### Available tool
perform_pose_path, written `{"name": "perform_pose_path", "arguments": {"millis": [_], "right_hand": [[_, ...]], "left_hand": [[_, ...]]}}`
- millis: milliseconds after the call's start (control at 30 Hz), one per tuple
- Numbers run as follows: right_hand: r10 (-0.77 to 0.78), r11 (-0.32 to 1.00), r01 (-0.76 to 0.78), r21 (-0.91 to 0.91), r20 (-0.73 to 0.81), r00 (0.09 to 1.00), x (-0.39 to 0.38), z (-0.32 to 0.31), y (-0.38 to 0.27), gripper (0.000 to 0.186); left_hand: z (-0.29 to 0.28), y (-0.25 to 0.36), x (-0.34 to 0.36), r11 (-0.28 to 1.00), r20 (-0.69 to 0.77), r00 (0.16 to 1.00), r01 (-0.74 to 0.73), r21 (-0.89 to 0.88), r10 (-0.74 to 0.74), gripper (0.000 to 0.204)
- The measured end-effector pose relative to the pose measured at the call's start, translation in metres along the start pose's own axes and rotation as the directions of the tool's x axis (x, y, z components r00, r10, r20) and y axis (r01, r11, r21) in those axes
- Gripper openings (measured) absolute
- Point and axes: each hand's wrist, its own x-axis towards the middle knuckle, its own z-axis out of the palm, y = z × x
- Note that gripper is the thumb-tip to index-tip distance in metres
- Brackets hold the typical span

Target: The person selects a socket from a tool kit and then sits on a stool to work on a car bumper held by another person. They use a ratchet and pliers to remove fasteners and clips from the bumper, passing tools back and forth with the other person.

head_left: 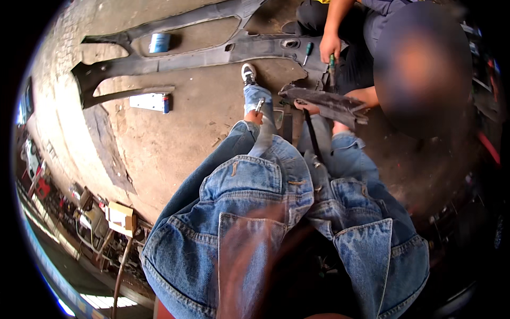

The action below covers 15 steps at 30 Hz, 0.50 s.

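My left hand (pixel 255 117) is closed round a small shiny metal tool (pixel 260 105), its kind too small to tell, above my left leg. Below a rough-edged dark plastic piece (pixel 326 101) is my right hand (pixel 339 127). That piece covers most of it; the hand appears to grip its underside. A co-worker's bare arm (pixel 364 97) reaches to the same piece from the right. The co-worker's other hand (pixel 330 48) holds a green-handled screwdriver (pixel 332 63). A dark narrow strip (pixel 311 133) hangs down under the piece.
A long dark car-trim panel (pixel 191 63) with large openings lies across the concrete floor. On or beside it are a blue can (pixel 159 43), a second green screwdriver (pixel 308 53) and a white box-like item (pixel 146 102). A cardboard box (pixel 121 218) stands among clutter at lower left.
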Motion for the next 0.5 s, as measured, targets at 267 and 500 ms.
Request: {"name": "perform_pose_path", "arguments": {"millis": [267, 500], "right_hand": [[0.070, 0.762, -0.088, -0.642, -0.054, 0.996, 0.041, 0.018, 0.224, 0.032], [-0.368, 0.911, 0.348, -0.222, -0.058, 0.928, 0.074, 0.035, 0.246, 0.044]], "left_hand": [[0.021, -0.017, 0.128, 0.978, -0.232, 0.966, -0.068, 0.199, 0.114, 0.027], [0.054, 0.016, 0.246, 0.910, -0.218, 0.972, 0.007, 0.415, 0.092, 0.026]]}}
